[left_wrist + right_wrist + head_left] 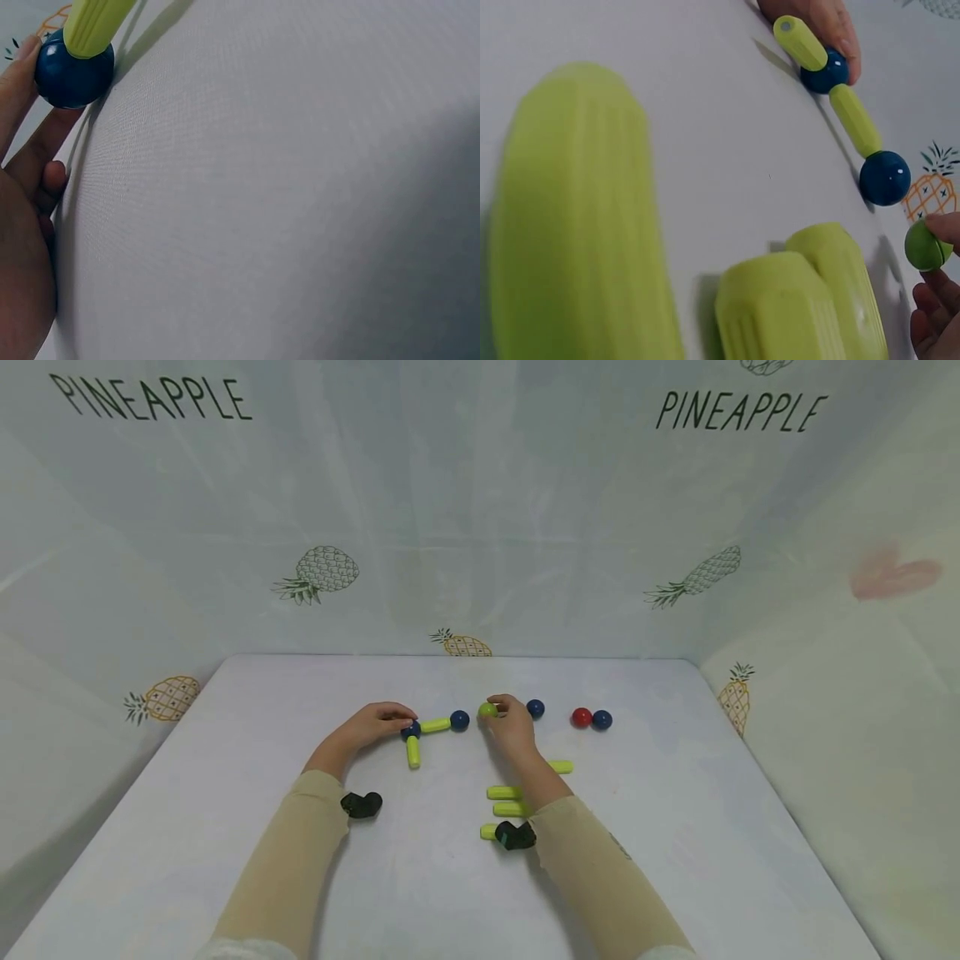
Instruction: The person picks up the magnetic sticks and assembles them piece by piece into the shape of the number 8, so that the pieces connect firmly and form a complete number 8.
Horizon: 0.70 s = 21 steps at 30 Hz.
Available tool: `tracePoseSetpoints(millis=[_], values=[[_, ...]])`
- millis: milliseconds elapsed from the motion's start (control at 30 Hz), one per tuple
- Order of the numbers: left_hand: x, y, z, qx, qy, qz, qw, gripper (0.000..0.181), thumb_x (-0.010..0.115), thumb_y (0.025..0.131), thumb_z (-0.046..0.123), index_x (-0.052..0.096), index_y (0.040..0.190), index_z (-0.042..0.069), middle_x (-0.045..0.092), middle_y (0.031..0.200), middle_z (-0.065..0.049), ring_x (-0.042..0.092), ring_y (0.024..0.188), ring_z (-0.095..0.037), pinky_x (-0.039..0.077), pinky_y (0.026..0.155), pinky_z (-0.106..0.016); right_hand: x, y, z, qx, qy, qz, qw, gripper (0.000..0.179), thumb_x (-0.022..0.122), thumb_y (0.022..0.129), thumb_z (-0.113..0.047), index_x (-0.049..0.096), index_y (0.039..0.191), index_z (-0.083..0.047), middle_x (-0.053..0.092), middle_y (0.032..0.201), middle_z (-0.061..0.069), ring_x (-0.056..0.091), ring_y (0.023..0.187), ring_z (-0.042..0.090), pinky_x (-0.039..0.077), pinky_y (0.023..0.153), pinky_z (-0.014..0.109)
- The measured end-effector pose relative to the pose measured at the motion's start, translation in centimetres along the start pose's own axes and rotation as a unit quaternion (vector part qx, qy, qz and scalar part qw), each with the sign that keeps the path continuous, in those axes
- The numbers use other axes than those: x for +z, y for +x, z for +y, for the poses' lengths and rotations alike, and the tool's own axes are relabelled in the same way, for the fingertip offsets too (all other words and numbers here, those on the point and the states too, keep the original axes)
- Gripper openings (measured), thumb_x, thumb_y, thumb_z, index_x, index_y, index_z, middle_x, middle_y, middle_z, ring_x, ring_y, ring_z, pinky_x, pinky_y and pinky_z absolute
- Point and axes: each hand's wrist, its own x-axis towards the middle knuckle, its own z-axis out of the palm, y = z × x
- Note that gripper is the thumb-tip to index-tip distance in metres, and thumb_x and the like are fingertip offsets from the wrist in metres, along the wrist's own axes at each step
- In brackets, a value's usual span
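My left hand (367, 727) pinches a dark blue ball (411, 732) between thumb and fingers, low over the white table. Two yellow-green rods join that ball: one rod (413, 753) points toward me, the other rod (435, 725) runs right to a second blue ball (460, 720). In the left wrist view, fingertips lie on both sides of the held blue ball (71, 79). To the right of this assembly, my right hand (517, 735) pinches a green ball (487, 710). The right wrist view shows a dark seam on the green ball (922, 246), a short gap from the second blue ball (885, 178).
Loose yellow-green rods (504, 792) lie under and beside my right forearm, one rod (561, 767) showing past it. Behind my right hand is a blue ball (536, 708). Farther right, a red ball (581, 717) touches another blue ball (602, 720). A pineapple-print curtain (480, 527) borders the table (420, 877).
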Motion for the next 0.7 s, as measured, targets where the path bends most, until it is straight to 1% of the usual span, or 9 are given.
tracePoseSetpoints(millis=[200, 433, 533, 700], values=[[0.0, 0.1, -0.1, 0.002, -0.015, -0.001, 0.9999, 0.029, 0.064, 0.096, 0.027, 0.069, 0.119, 0.009, 0.063, 0.123, -0.011, 0.05, 0.12, -0.031, 0.033, 0.107, -0.051, -0.2, -0.7, 0.0, -0.001, -0.002, -0.005, 1.0, 0.033, 0.071, 0.089, -0.013, 0.064, 0.121, -0.011, 0.061, 0.117, 0.011, 0.057, 0.102, 0.026, 0.05, 0.085, 0.037], [-0.2, 0.3, -0.6, 0.0, -0.026, -0.002, 0.9997, 0.03, 0.065, 0.095, 0.029, 0.069, 0.119, 0.011, 0.064, 0.12, -0.009, 0.052, 0.118, -0.028, 0.034, 0.106, -0.049, -0.1, -1.9, -0.5, -0.007, 0.017, -0.011, 0.9998, 0.033, 0.073, 0.087, -0.012, 0.066, 0.12, -0.009, 0.062, 0.116, 0.012, 0.058, 0.1, 0.026, 0.05, 0.085, 0.038], [-0.1, 0.3, -0.5, 0.002, -0.027, -0.005, 0.9996, 0.03, 0.065, 0.096, 0.029, 0.068, 0.119, 0.01, 0.064, 0.12, -0.01, 0.052, 0.117, -0.029, 0.034, 0.106, -0.049, 0.0, -2.4, -0.7, -0.005, 0.018, -0.015, 0.9997, 0.033, 0.073, 0.087, -0.013, 0.066, 0.12, -0.011, 0.062, 0.116, 0.01, 0.058, 0.099, 0.025, 0.05, 0.083, 0.037], [-0.1, 0.2, -0.4, -0.003, -0.03, -0.005, 0.9995, 0.03, 0.065, 0.096, 0.028, 0.068, 0.119, 0.01, 0.063, 0.123, -0.01, 0.051, 0.119, -0.029, 0.033, 0.107, -0.05, 0.1, -3.2, -1.0, 0.0, 0.024, -0.024, 0.9994, 0.033, 0.073, 0.087, -0.014, 0.066, 0.12, -0.013, 0.063, 0.117, 0.009, 0.058, 0.098, 0.023, 0.051, 0.078, 0.035]])
